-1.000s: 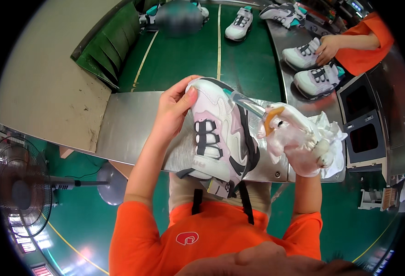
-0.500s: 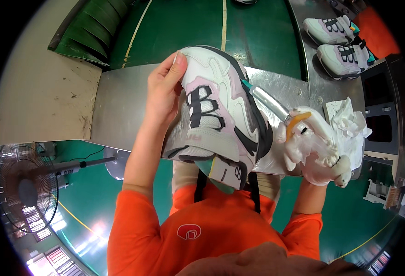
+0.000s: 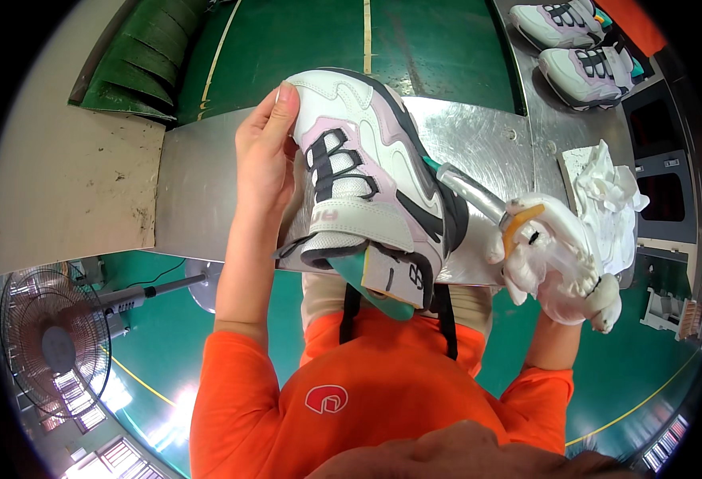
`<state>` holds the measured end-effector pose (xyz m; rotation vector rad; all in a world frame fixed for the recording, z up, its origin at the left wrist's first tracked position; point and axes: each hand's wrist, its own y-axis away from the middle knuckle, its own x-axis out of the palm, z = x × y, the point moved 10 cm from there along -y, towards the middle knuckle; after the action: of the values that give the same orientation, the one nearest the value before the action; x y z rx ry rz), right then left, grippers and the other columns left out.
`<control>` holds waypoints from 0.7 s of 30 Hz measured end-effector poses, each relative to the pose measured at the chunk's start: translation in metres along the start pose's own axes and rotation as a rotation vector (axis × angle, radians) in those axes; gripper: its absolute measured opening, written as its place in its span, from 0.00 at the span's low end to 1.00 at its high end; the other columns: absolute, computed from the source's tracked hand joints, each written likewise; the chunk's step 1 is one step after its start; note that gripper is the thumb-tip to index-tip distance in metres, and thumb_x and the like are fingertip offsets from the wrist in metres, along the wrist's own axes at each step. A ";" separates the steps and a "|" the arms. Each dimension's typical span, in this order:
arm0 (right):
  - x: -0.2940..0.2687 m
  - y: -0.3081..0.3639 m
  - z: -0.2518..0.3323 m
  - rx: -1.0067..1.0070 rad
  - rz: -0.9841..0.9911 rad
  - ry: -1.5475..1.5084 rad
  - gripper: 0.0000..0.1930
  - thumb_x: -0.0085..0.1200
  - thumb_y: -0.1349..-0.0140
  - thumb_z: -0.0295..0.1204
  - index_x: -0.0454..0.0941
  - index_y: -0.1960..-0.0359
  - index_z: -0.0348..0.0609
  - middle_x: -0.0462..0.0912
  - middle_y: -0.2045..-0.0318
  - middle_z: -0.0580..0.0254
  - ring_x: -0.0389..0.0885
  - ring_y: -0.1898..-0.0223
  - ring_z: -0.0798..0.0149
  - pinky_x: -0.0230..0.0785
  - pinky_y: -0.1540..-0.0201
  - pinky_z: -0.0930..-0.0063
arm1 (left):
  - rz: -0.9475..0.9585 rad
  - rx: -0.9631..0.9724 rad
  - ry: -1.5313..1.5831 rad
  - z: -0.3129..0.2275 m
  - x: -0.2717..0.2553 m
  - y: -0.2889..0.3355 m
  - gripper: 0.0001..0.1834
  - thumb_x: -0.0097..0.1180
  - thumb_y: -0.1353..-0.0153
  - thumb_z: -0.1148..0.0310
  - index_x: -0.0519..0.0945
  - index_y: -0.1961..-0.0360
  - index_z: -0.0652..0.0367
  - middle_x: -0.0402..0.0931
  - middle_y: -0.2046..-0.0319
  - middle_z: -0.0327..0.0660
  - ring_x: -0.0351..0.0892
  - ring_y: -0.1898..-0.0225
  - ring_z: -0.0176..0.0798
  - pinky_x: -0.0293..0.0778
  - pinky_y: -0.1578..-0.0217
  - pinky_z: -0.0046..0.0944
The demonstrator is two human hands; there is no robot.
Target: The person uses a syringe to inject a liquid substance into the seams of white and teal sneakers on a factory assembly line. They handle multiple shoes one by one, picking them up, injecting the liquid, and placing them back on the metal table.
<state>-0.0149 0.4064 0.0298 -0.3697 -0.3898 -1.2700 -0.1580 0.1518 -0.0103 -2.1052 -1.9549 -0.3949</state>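
Observation:
My left hand (image 3: pixel 264 152) grips a white, pink and black sneaker (image 3: pixel 367 180) by its toe end and holds it over the metal table (image 3: pixel 207 199), its teal-lined opening toward my chest. My right hand (image 3: pixel 558 263), in a white glove, is closed on a silver tool (image 3: pixel 474 193) whose tip touches the sneaker's side near the heel. An orange strip runs across the glove.
A pile of white cloths (image 3: pixel 610 195) lies at the table's right end. Two more sneakers (image 3: pixel 578 48) rest on another metal bench at top right. A fan (image 3: pixel 47 343) stands at lower left. A green conveyor edge (image 3: pixel 139 60) is at top left.
The sneaker and both hands have come nearer and lower in the view. The tool's tip stays against the shoe's side while the other worker's arm has left the picture.

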 end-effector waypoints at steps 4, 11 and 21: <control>-0.005 0.007 -0.001 0.034 -0.042 0.090 0.26 0.51 0.38 0.33 0.69 0.44 0.22 0.80 0.64 0.52 0.75 0.74 0.70 0.67 0.67 0.82 | -0.025 -0.002 -0.013 0.002 -0.003 -0.001 0.21 0.54 0.30 0.59 0.77 0.49 0.70 0.81 0.59 0.42 0.80 0.60 0.31 0.76 0.59 0.30; -0.021 0.010 -0.002 0.080 -0.111 0.339 0.23 0.50 0.36 0.32 0.71 0.47 0.23 0.81 0.62 0.51 0.78 0.70 0.69 0.68 0.66 0.81 | -0.054 -0.024 0.013 0.007 -0.006 0.000 0.22 0.54 0.30 0.58 0.78 0.49 0.70 0.81 0.59 0.42 0.80 0.60 0.31 0.75 0.60 0.29; -0.046 0.033 -0.020 -0.086 -0.049 -0.107 0.58 0.57 0.65 0.53 0.51 0.35 0.22 0.77 0.57 0.41 0.73 0.73 0.58 0.67 0.71 0.65 | 0.036 -0.043 0.024 0.008 0.001 -0.006 0.21 0.55 0.30 0.60 0.77 0.49 0.69 0.81 0.58 0.42 0.80 0.59 0.31 0.76 0.58 0.31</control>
<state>0.0075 0.4440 -0.0111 -0.5054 -0.4375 -1.3211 -0.1633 0.1559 -0.0175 -2.1482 -1.9094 -0.4566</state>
